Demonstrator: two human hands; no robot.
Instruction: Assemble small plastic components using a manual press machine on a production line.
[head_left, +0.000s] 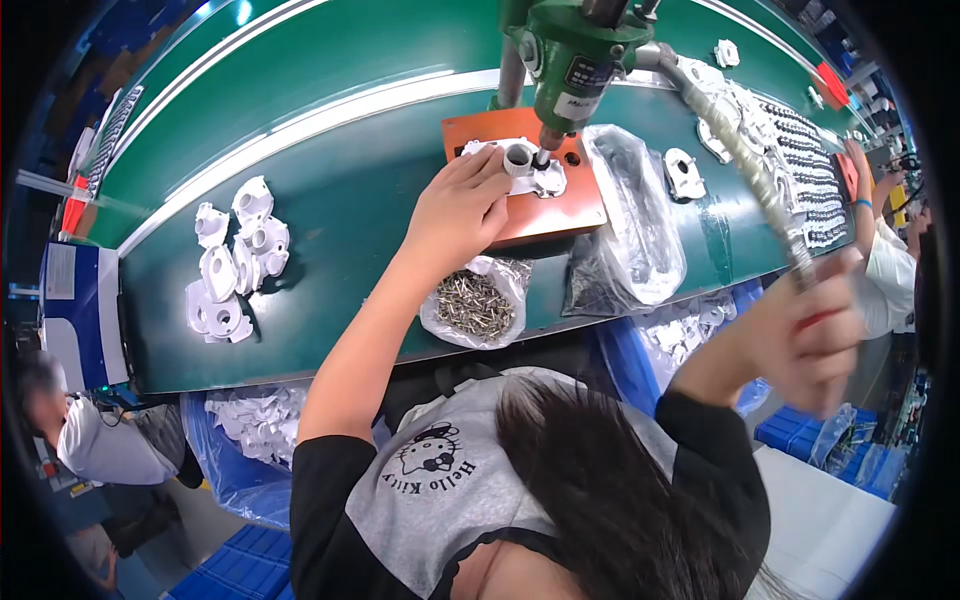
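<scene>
A white plastic housing [548, 182] with a round collar lies on the orange fixture block [545, 222]. My left hand [458, 205] steadies it from the left, fingers together over its edge and thumb beside it. Just right of the collar, the tip of a green hand press [570, 85] comes down onto the housing; contact is hard to judge. At the right, my right hand [815, 335] is wrapped round the end of the press's long metal lever [745, 155]. Motion blurs that hand and the lever's end.
A bag of small metal pins [475, 305] sits below the block. Right of it lies a clear bag [640, 215] of dark parts. Loose white housings [240, 255] lie left; a single housing [685, 175] and dark rows of parts [810, 170] lie right. Other people work at both sides.
</scene>
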